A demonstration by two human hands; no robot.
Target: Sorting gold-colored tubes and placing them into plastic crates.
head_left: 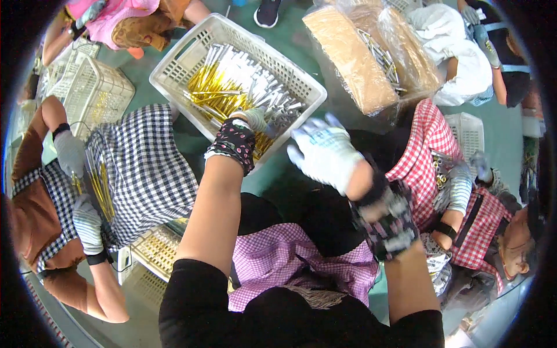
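Likely picking: white-gloved left hand (pixel 254 119) among gold-and-silver metal rods (pixel 223 75), grip unclear; white-gloved right hand (pixel 326 153) wide; next needs clean pinch.

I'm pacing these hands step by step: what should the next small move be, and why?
Probably gather a few metal rods with the left hand: it is among them inside the white crate, while the right hand, blurred, is beside it with fingers spread.

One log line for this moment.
left hand: inside white basket, at gold-and-silver rods | right hand: fingers spread, near basket
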